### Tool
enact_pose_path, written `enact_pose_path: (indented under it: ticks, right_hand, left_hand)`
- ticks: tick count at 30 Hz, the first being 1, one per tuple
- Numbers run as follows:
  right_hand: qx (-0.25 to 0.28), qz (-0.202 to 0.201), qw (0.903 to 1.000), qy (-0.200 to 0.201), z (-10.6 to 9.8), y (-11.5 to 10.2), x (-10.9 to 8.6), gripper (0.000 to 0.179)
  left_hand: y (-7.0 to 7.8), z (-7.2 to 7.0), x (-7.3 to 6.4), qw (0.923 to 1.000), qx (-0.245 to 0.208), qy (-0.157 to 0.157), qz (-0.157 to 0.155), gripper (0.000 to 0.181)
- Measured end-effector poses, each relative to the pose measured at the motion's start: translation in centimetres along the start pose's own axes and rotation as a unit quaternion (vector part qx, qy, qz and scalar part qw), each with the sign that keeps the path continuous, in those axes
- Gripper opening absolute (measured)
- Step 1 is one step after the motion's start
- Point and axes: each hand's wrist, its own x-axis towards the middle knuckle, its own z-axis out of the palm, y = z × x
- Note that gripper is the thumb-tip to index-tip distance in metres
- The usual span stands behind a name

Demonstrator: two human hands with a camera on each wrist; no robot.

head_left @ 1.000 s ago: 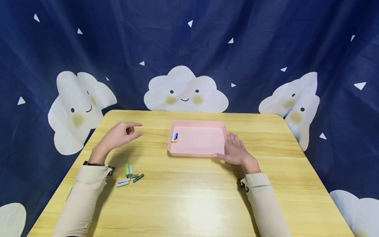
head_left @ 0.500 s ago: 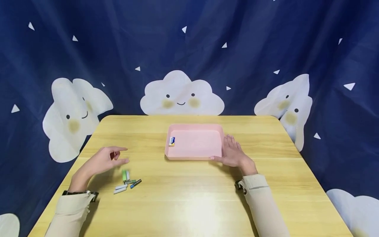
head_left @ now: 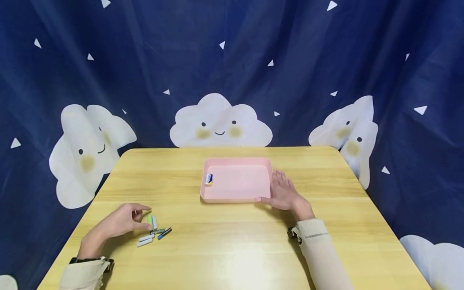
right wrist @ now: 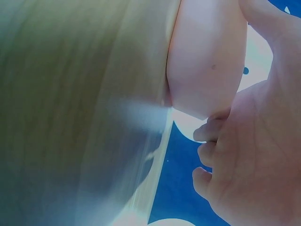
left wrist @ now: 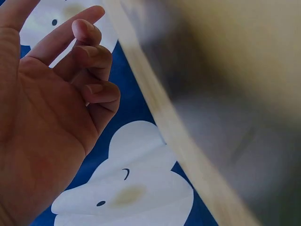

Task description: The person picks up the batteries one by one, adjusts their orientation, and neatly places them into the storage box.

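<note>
In the head view my left hand (head_left: 121, 221) hovers beside a small pile of batteries at the table's left. Its thumb tip overlaps the green battery (head_left: 150, 220), with the index finger stretched beyond it. The left wrist view shows nothing in the palm, thumb and index apart, the other fingers loosely bent. Pale batteries (head_left: 145, 241) and a dark, blue-ended battery (head_left: 164, 233) lie in the same pile. My right hand (head_left: 285, 195) rests with straight fingers along the right end of a shallow pink tray (head_left: 239, 181), its thumb at the front rim. Blue-and-white batteries (head_left: 209, 180) lie inside at the tray's left wall.
The light wooden table (head_left: 217, 249) carries the tray towards its back and the pile on its left. A dark blue curtain (head_left: 232, 72) with smiling white clouds hangs behind the table and along both sides.
My left hand has come down and back towards me, from left of the tray to the battery pile. The right hand stays at the tray. The head view has tilted slightly up.
</note>
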Motion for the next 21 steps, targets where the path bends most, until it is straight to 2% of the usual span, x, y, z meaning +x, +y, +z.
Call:
enact_pose_path:
  ticks: [13, 21]
  right_hand:
    - [-0.003, 0.004, 1.0, 0.006, 0.21, 0.14, -0.04, 0.124]
    - [0.006, 0.002, 0.9999, 0.007, 0.37, 0.12, -0.35, 0.122]
  left_hand:
    - [-0.11, 0.79, -0.07, 0.9994, -0.015, -0.028, 0.017, 0.062]
    - [-0.3, 1.04, -0.06, 0.9994, -0.016, -0.026, 0.017, 0.061]
